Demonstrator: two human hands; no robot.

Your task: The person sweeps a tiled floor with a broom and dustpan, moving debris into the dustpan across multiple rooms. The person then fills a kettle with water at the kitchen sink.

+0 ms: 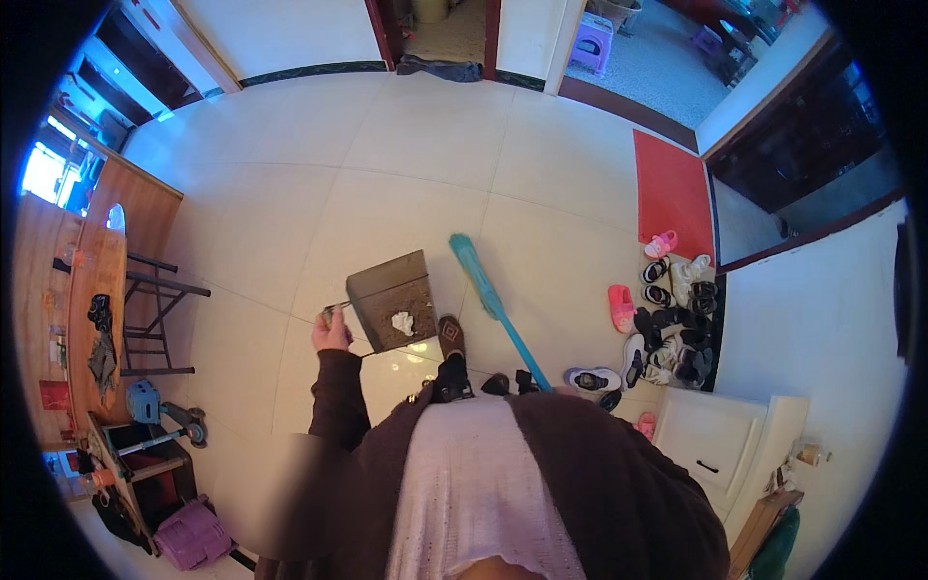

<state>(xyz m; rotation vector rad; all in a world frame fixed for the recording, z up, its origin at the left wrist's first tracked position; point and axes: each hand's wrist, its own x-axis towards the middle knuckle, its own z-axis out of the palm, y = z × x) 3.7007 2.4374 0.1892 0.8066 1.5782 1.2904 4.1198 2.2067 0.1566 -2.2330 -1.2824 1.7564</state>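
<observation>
My left hand [333, 332] is closed around the handle of a dustpan [389, 290], a brown-grey box-shaped pan to its right. Inside the pan lie a crumpled white tissue [402, 323] and scattered dirt. A teal broom [510, 326] slants across the floor to the right of the pan, its bristles apart from it. The broom's handle runs back to my right sleeve, where only a sliver of my right hand [569, 392] shows at its end; the fingers are mostly hidden. My brown shoe [451, 337] stands beside the pan's right edge.
Several shoes [667, 315] crowd the right wall near a red mat [674, 192] and a white cabinet [710, 442]. Leftward stand a wooden table [101, 290], a folding metal frame [148, 319], a blue scooter [145, 402] and a purple basket [194, 533]. Dark cloth [438, 69] lies across the far doorway.
</observation>
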